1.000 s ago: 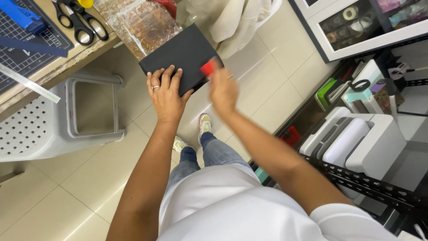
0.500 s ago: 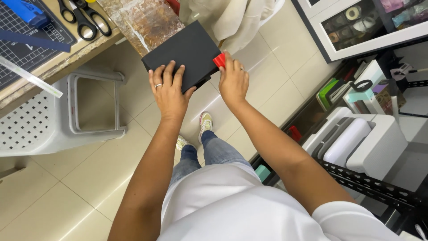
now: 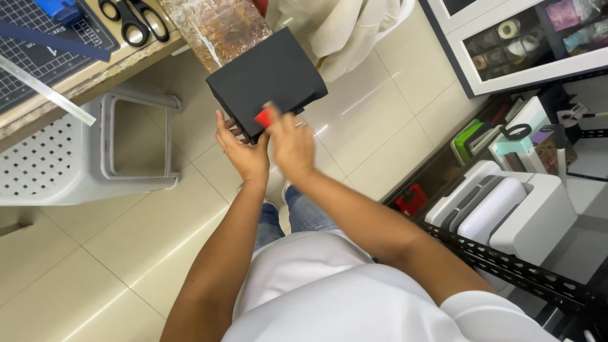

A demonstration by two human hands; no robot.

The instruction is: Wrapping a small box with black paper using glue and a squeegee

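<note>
I hold a flat black rectangular box out in front of me over the tiled floor. My left hand supports its near left edge from below, fingers under the box. My right hand pinches a small red tab at the box's near edge. The box tilts with its far corner toward the worktable.
A worktable at top left carries a cutting mat, black scissors and a clear ruler. A grey plastic stool stands below it. A white cloth bag lies beyond the box. Shelving with white machines is on the right.
My right hand has slid from the box's right corner to its near edge, the red tab with it. The box has shifted slightly toward me.
</note>
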